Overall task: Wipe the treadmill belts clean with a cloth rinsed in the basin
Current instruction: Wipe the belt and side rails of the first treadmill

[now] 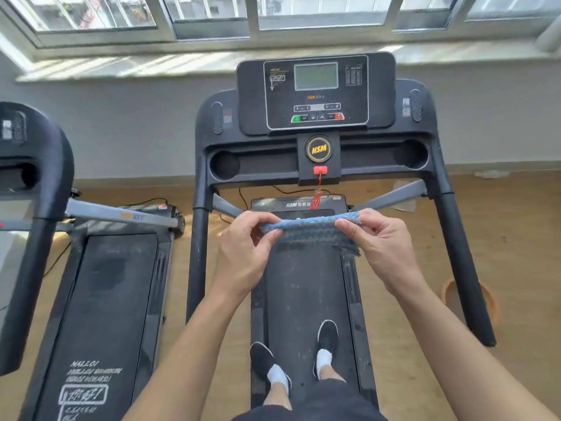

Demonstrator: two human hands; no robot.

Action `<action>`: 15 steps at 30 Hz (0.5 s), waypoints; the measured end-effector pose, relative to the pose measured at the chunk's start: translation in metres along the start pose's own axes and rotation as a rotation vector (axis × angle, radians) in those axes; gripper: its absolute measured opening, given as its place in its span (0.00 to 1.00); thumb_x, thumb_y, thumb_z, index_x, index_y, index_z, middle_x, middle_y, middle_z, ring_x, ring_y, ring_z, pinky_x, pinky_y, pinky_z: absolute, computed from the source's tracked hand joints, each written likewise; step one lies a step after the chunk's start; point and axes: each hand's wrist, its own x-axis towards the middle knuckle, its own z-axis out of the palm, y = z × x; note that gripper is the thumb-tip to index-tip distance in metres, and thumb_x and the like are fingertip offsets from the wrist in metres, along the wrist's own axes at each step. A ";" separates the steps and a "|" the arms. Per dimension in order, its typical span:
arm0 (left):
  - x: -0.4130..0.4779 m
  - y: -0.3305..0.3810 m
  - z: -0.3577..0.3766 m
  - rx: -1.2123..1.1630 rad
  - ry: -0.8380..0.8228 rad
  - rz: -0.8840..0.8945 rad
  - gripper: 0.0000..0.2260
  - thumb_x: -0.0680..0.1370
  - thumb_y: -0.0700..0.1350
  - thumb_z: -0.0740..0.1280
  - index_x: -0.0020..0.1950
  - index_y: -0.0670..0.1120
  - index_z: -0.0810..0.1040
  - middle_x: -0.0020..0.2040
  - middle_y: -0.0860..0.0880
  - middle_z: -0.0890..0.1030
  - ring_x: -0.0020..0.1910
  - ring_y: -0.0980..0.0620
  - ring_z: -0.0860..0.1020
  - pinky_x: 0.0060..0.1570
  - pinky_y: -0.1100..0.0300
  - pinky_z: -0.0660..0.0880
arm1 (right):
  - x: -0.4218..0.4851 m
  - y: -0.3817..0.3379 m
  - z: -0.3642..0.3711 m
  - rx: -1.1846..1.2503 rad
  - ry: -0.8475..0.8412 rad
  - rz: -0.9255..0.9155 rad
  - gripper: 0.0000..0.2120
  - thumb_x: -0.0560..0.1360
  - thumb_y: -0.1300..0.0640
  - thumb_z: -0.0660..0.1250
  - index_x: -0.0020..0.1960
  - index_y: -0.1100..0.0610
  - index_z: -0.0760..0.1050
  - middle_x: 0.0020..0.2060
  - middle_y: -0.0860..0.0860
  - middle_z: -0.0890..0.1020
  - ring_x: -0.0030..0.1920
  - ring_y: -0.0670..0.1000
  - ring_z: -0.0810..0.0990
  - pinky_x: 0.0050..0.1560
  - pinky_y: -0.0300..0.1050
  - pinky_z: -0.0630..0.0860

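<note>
We count two treadmill belts (303,287) (100,299); our left hand (243,253) and right hand (382,244) pinch one cloth (309,230) by its ends.

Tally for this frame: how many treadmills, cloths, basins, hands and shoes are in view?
Treadmills: 2, middle treadmill and left treadmill
Cloth: 1, blue
Basin: 1, orange, partly hidden
Hands: 2, left hand and right hand, both pinching the Cloth
Shoes: 2, left shoe and right shoe
Total: 8
</note>
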 end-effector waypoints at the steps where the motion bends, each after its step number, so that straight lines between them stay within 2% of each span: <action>1: 0.004 0.000 0.000 0.022 -0.014 0.016 0.05 0.80 0.42 0.76 0.55 0.49 0.86 0.49 0.56 0.81 0.48 0.58 0.79 0.45 0.72 0.71 | 0.001 -0.002 0.000 0.007 0.037 -0.031 0.21 0.72 0.48 0.78 0.44 0.68 0.84 0.46 0.57 0.78 0.45 0.48 0.77 0.47 0.52 0.76; 4: 0.013 0.012 -0.006 -0.006 -0.026 0.031 0.03 0.79 0.48 0.74 0.52 0.50 0.85 0.54 0.53 0.76 0.56 0.54 0.78 0.52 0.69 0.73 | 0.001 -0.010 0.001 0.112 0.078 -0.072 0.14 0.74 0.53 0.77 0.46 0.67 0.85 0.60 0.50 0.82 0.61 0.48 0.81 0.60 0.50 0.80; 5: 0.016 0.017 -0.008 -0.051 -0.040 0.046 0.03 0.79 0.48 0.72 0.51 0.50 0.83 0.57 0.53 0.76 0.61 0.54 0.78 0.57 0.67 0.74 | 0.002 -0.016 0.003 0.160 0.083 -0.080 0.13 0.76 0.55 0.75 0.48 0.66 0.85 0.60 0.51 0.85 0.65 0.49 0.81 0.63 0.50 0.80; 6: 0.019 0.025 -0.011 -0.139 -0.079 0.040 0.03 0.79 0.47 0.70 0.50 0.49 0.81 0.61 0.54 0.78 0.65 0.54 0.77 0.61 0.65 0.74 | 0.002 -0.023 0.005 0.206 0.091 -0.085 0.11 0.77 0.56 0.74 0.50 0.65 0.85 0.56 0.52 0.87 0.63 0.50 0.82 0.63 0.48 0.80; 7: 0.023 0.033 -0.013 -0.273 -0.136 -0.001 0.04 0.80 0.46 0.67 0.49 0.47 0.79 0.62 0.53 0.81 0.66 0.54 0.78 0.62 0.61 0.76 | 0.004 -0.030 0.008 0.221 0.105 -0.097 0.09 0.78 0.56 0.73 0.49 0.63 0.85 0.49 0.51 0.87 0.55 0.50 0.84 0.57 0.48 0.81; 8: 0.030 0.040 -0.015 -0.438 -0.197 -0.070 0.04 0.80 0.45 0.65 0.48 0.46 0.77 0.59 0.52 0.84 0.62 0.54 0.81 0.58 0.57 0.79 | 0.006 -0.036 0.010 0.202 0.117 -0.120 0.10 0.80 0.55 0.72 0.48 0.62 0.84 0.42 0.53 0.85 0.46 0.53 0.83 0.50 0.53 0.81; 9: 0.036 0.046 -0.014 -0.605 -0.239 -0.146 0.05 0.80 0.45 0.64 0.47 0.45 0.75 0.53 0.51 0.85 0.52 0.51 0.84 0.48 0.56 0.81 | 0.009 -0.041 0.012 0.169 0.115 -0.140 0.12 0.81 0.52 0.71 0.48 0.62 0.81 0.39 0.59 0.80 0.40 0.61 0.78 0.44 0.60 0.78; 10: 0.041 0.051 -0.012 -0.727 -0.243 -0.206 0.05 0.80 0.45 0.64 0.45 0.45 0.73 0.44 0.50 0.83 0.41 0.50 0.81 0.38 0.57 0.79 | 0.013 -0.044 0.014 0.150 0.098 -0.154 0.13 0.82 0.50 0.69 0.48 0.61 0.79 0.39 0.65 0.75 0.39 0.65 0.74 0.41 0.66 0.75; 11: 0.045 0.054 -0.008 -0.792 -0.218 -0.249 0.07 0.82 0.45 0.64 0.45 0.46 0.72 0.39 0.50 0.79 0.34 0.50 0.78 0.31 0.59 0.75 | 0.018 -0.046 0.015 0.146 0.085 -0.156 0.13 0.83 0.48 0.68 0.49 0.58 0.78 0.40 0.68 0.73 0.39 0.67 0.73 0.40 0.70 0.73; 13: 0.049 0.056 0.002 -0.845 -0.164 -0.321 0.09 0.86 0.43 0.62 0.46 0.45 0.72 0.38 0.49 0.78 0.33 0.51 0.79 0.29 0.60 0.76 | 0.027 -0.047 0.014 0.122 0.064 -0.135 0.10 0.82 0.44 0.68 0.50 0.51 0.78 0.42 0.69 0.74 0.40 0.69 0.75 0.42 0.74 0.75; 15: 0.054 0.051 0.013 -0.880 -0.120 -0.388 0.07 0.88 0.43 0.62 0.51 0.44 0.75 0.43 0.48 0.84 0.40 0.50 0.83 0.38 0.56 0.82 | 0.033 -0.041 0.011 0.069 0.031 -0.079 0.11 0.80 0.44 0.70 0.55 0.50 0.77 0.49 0.68 0.78 0.48 0.68 0.81 0.48 0.73 0.79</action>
